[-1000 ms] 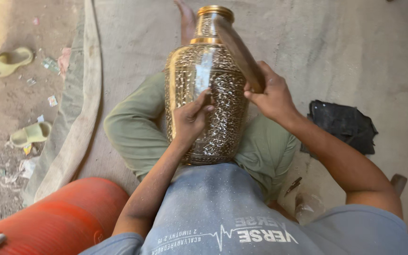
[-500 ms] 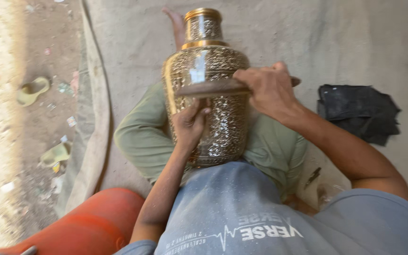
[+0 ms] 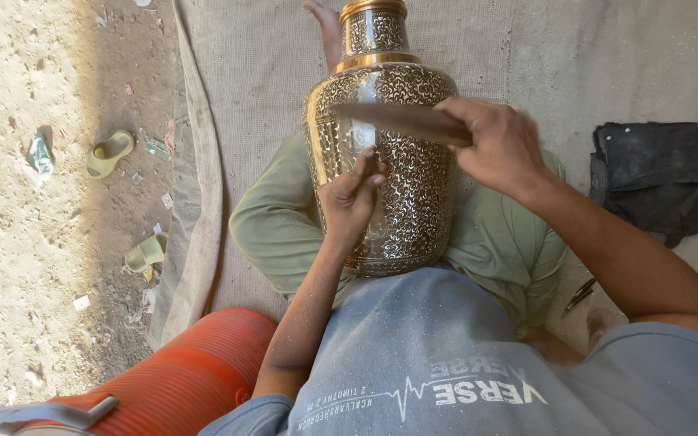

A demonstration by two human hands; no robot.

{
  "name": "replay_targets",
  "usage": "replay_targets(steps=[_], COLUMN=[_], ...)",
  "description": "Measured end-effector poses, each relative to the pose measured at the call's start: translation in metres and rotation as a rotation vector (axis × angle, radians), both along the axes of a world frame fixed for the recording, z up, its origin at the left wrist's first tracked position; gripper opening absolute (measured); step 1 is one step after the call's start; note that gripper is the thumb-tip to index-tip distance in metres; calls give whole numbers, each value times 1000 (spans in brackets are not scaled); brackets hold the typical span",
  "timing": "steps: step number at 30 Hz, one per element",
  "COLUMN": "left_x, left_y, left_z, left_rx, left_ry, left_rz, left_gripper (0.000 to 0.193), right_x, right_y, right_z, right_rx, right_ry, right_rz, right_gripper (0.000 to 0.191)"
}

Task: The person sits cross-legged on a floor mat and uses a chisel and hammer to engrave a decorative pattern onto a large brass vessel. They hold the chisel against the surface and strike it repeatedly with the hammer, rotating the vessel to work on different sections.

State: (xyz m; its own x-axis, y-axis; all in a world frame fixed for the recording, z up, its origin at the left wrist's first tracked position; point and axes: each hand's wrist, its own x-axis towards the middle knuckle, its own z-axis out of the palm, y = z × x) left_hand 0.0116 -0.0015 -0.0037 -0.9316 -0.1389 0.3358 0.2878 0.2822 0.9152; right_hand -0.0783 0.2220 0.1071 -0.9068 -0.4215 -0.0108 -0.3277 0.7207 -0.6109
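Observation:
A tall brass vase [image 3: 414,194] with fine engraved scrollwork lies tilted across my lap, its neck pointing away from me. My left hand [image 3: 351,200] pinches a small thin chisel against the vase's side, tip on the metal. My right hand [image 3: 498,145] grips a dark wooden mallet [image 3: 401,121], which lies level just above the chisel's head. My legs in green trousers [image 3: 272,234] are folded under the vase.
I sit on a grey mat [image 3: 268,64] over dusty ground. An orange ribbed cylinder [image 3: 179,379] lies at my left hip. A dark folded cloth [image 3: 664,178] is on the right, a small dark tool [image 3: 579,292] by my right knee, and two green sandals [image 3: 111,153] on the dirt.
The mallet has swung down from a raised, slanted position to level over the chisel. My left hand has stayed on the vase. The view has shifted slightly.

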Motion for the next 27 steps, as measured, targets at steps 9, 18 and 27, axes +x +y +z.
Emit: replay_targets(steps=[9,18,27], left_x=[-2,-3,-13], left_y=[2,-2,-10], left_z=[0,0,14], left_rx=[33,57,-111], left_ry=[-27,-37,-66], left_rz=[1,-34,-18], left_gripper=[43,45,48], right_x=[8,13,-12], right_y=[3,8,1], right_z=[-4,-13,-7], right_rx=[196,103,-8], right_ry=[144,108,125], right_rz=[34,-41,-106], right_gripper=[21,22,36])
